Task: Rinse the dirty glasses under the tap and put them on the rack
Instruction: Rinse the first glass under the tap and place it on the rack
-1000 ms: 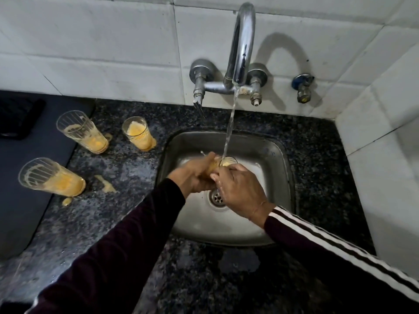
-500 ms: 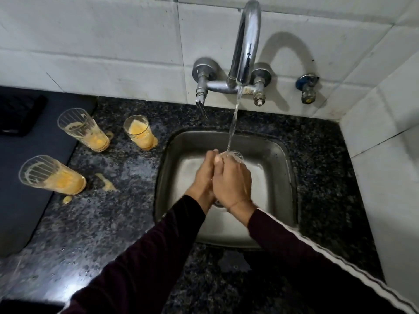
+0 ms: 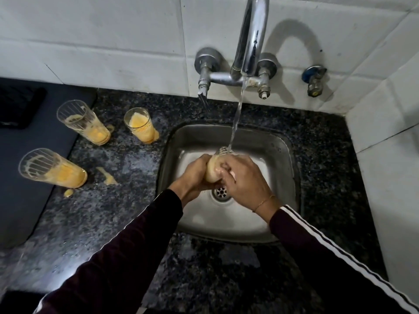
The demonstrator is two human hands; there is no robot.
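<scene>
1. White wall tiles point(image 3: 113, 41) back a dark speckled desk point(image 3: 102, 223) with a steel sink point(image 3: 283, 177) set into it. A tap point(image 3: 250, 35) runs a thin stream point(image 3: 237, 114) down into the sink.

2. Over the drain point(image 3: 221, 191) both hands grip one glass point(image 3: 214, 171), which is tilted with its rim up under the stream. The left hand point(image 3: 192, 177) wraps the base end and the right hand point(image 3: 244, 180) curls round the side. The wet glass could slip between them and strike the steel, since the grip looks slick with yellow residue.

3. The water meets only the rim. If the glass is not turned, the milky film lower down may stay on.

4. Three more dirty glasses wait on the desk left of the sink: a back glass point(image 3: 84, 122), a short glass point(image 3: 140, 125) and a near glass point(image 3: 52, 168). The near one stands at the edge of a dark mat point(image 3: 27, 177), and a sleeve reaching across could tip it.

5. Yellow spills point(image 3: 106, 175) lie on the desk between the glasses and the sink. A glass set down or dragged there would pick the dirt up again.

6. No rack is in view, so the carry will probably run out of sight with a dripping glass.
</scene>
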